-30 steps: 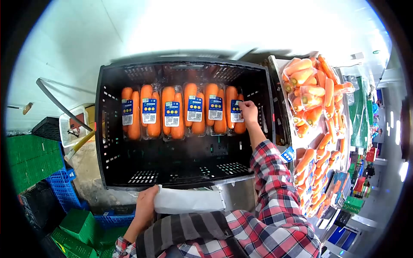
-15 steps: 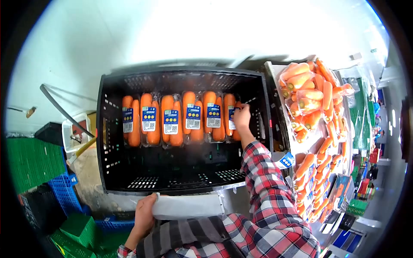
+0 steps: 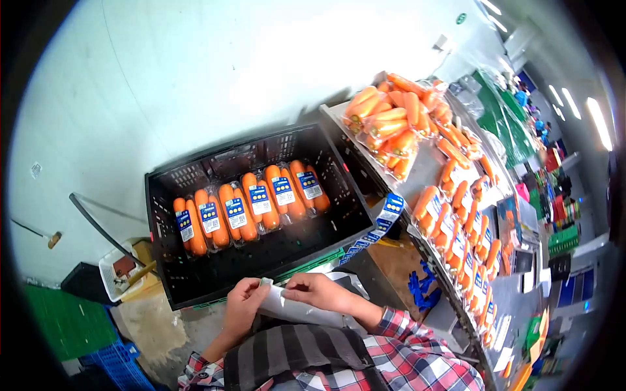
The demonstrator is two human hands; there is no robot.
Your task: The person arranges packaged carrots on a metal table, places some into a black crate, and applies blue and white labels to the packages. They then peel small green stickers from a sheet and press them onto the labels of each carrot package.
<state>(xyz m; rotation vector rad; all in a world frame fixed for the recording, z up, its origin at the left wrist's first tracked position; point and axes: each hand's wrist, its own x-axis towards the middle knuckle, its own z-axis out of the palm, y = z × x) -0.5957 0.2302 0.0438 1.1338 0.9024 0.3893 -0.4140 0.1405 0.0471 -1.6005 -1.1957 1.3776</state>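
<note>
In front of my body, my left hand (image 3: 244, 304) pinches the left end of a white paper sheet (image 3: 313, 314). A small greenish-white piece shows at its fingertips. My right hand (image 3: 317, 292) is closed at the sheet's upper edge, thumb and forefinger pressed together close to my left fingers. Just beyond both hands stands a black plastic crate (image 3: 251, 266). Inside it, several clear packs of carrots (image 3: 248, 228) lie side by side in a row, each with a blue and white label.
On the right, a metal table (image 3: 427, 171) bears bagged carrots (image 3: 391, 124) and rows of labelled carrot packs (image 3: 450, 228). A strip of blue labels (image 3: 390, 212) hangs by the crate's right corner. Blue gloves (image 3: 424, 287) lie below. A white basket (image 3: 120, 274) stands left.
My right hand has left the rightmost carrot pack in the crate and come back to the white sheet beside my left hand. The view has turned and shifted toward the right.
</note>
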